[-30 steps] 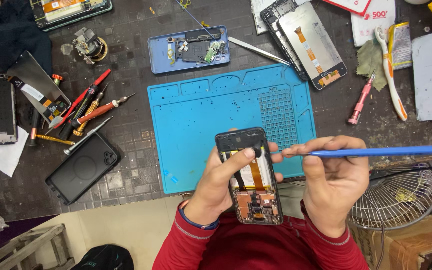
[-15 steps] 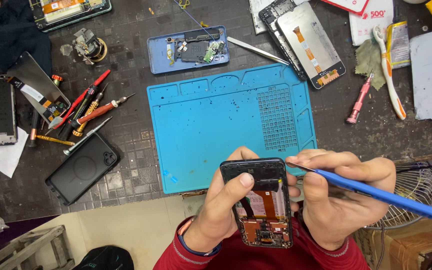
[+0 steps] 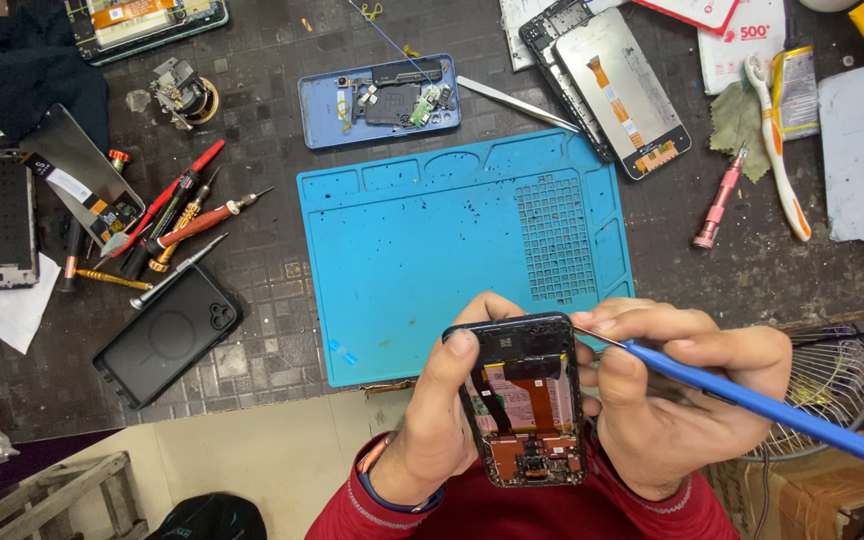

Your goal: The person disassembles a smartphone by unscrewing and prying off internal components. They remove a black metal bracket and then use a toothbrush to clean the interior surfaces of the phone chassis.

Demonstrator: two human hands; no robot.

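We grip the open phone (image 3: 525,400) in our left hand (image 3: 442,420); our right hand (image 3: 672,400) fingers pinch the blue tool (image 3: 752,405), whose tip at the phone's upper right edge could slip and scratch the parts inside.

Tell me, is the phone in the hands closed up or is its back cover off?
Open. The phone, held in the left hand, shows its battery, orange flex cable and circuit boards, with no back cover over them.
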